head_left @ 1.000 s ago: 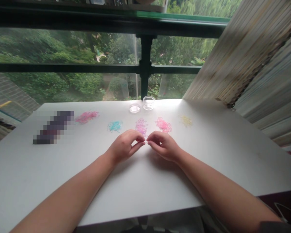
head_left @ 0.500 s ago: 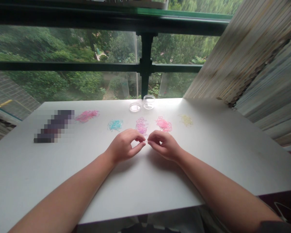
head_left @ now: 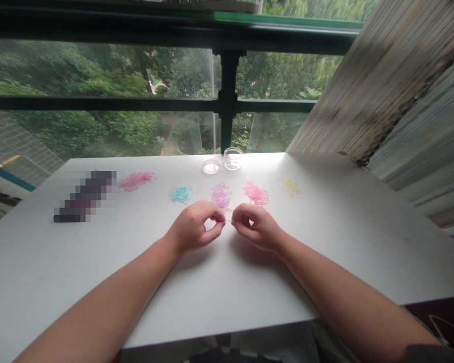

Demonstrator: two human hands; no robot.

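Between my fingertips stretches a thin, pale pink rubber band (head_left: 228,221), only a short bit of it showing. My left hand (head_left: 196,227) pinches one end between thumb and fingers. The other end is in the pinch of my right hand (head_left: 258,227). Just beyond my hands lie a purple pile of small rubber bands (head_left: 221,195) and a coral-pink pile (head_left: 256,193). A turquoise pile (head_left: 180,194) is beyond my left hand, and a yellow pile (head_left: 291,187) lies farther right. Another pink pile (head_left: 136,180) sits at the back left.
At the back edge of the white table (head_left: 363,242) stand a clear round container (head_left: 233,159) and a clear shallow lid or dish (head_left: 211,168). A dark pixelated item (head_left: 85,196) lies at the left. Behind the table is a green-framed window, with a curtain (head_left: 336,85) at the right.
My two pinches have drawn slightly apart, so a little more of the rubber band shows between them. The piles and containers stay where they were.
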